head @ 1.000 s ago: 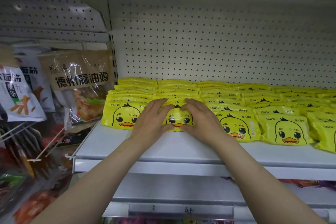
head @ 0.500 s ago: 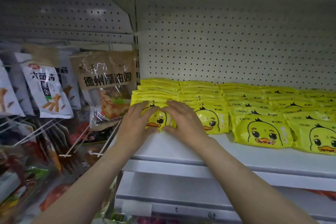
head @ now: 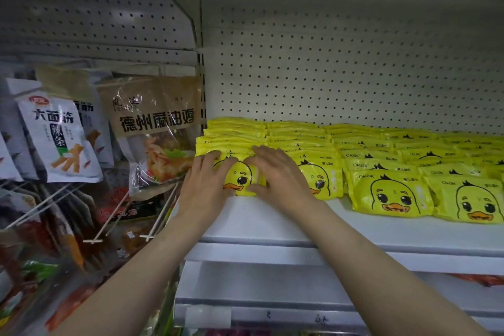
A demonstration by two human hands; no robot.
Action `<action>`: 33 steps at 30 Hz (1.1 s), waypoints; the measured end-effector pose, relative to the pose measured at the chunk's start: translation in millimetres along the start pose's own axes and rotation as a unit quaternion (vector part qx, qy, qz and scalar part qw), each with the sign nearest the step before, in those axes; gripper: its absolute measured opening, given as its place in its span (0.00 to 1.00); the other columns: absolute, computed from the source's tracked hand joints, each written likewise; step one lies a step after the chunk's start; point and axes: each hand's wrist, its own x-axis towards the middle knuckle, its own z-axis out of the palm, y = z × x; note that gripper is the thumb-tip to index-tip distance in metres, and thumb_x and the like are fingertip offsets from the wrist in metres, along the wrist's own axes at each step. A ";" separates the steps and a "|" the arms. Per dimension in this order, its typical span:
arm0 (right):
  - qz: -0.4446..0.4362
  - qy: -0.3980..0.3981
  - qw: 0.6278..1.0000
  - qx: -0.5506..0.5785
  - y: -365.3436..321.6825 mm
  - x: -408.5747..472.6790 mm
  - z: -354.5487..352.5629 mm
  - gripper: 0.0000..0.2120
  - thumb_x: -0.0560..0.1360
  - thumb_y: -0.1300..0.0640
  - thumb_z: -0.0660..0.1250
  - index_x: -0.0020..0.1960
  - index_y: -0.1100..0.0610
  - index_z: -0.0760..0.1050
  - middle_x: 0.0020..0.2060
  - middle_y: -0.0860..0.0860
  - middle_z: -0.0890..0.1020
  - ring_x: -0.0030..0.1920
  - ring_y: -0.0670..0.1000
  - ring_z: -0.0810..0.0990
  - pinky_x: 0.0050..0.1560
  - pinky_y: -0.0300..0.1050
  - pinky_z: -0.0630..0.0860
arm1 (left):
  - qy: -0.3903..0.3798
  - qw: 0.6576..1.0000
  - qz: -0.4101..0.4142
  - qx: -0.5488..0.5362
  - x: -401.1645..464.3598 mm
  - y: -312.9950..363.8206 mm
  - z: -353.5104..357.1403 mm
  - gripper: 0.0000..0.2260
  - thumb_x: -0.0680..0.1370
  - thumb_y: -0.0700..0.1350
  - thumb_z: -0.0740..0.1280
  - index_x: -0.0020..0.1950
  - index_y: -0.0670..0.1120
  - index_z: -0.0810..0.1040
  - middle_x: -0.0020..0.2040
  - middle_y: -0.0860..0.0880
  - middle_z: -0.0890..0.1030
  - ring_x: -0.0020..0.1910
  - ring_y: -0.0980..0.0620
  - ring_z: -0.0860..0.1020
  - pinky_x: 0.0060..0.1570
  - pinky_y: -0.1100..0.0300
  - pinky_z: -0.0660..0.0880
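left grip (head: 204,185): released, not clenched; fingers near straight and spread flat on the left half of the pack (head: 241,179), thumb at its lower front edge.
right grip (head: 278,177): released likewise; fingers laid flat over the pack's upper right corner, thumb against its front right edge.
pack: yellow with a printed duck face; sits between the two grips and is touched by both, directly in front of the stack (head: 234,134) that begins at the fingertips; bottom edge on the shelf (head: 272,224).
duck face: beak and one eye show in the gap between the thumbs; the rest is covered by the grips.
shelf: white; front lip runs below both wrists.
next pack (head: 319,180): same kind, just right of the right grip, partly hidden by it.
further packs (head: 392,196): rows continuing rightward from the right grip, overlapped front to back.
pegboard (head: 341,71): white, perforated, above and beyond the fingertips.
chicken bag (head: 158,128): brown top, clear front, hanging just left of the left grip; contact cannot be told.
white bag (head: 58,139): hanging well left of the left grip.
hooks (head: 109,221): white rods, below-left of the left wrist.
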 end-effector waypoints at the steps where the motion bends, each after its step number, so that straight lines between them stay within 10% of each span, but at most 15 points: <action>1: 0.009 0.005 1.000 0.014 3.1 -1.9 -5.5 0.29 0.65 0.49 0.79 0.63 0.53 0.77 0.69 0.54 0.74 0.72 0.56 0.70 0.72 0.54 0.61 | -0.001 1.000 -0.007 0.000 1.3 3.5 -2.7 0.33 0.62 0.51 0.80 0.65 0.52 0.74 0.63 0.43 0.74 0.62 0.40 0.70 0.52 0.45 0.74; 17: 0.218 0.011 0.976 0.024 155.0 -132.0 -152.3 0.27 0.72 0.43 0.73 0.69 0.45 0.72 0.71 0.47 0.72 0.72 0.50 0.66 0.67 0.47 0.67 | -0.091 0.965 0.045 -0.243 46.1 220.9 19.0 0.31 0.72 0.56 0.72 0.72 0.51 0.67 0.69 0.49 0.69 0.69 0.48 0.65 0.65 0.56 0.64; 33: 0.062 -0.049 0.997 -0.008 213.0 -173.5 -145.6 0.25 0.68 0.47 0.77 0.63 0.50 0.78 0.69 0.55 0.74 0.71 0.57 0.70 0.71 0.52 0.63 | -0.092 0.978 0.029 -0.184 29.5 281.4 56.1 0.28 0.68 0.50 0.77 0.67 0.53 0.76 0.70 0.46 0.69 0.71 0.46 0.63 0.68 0.53 0.61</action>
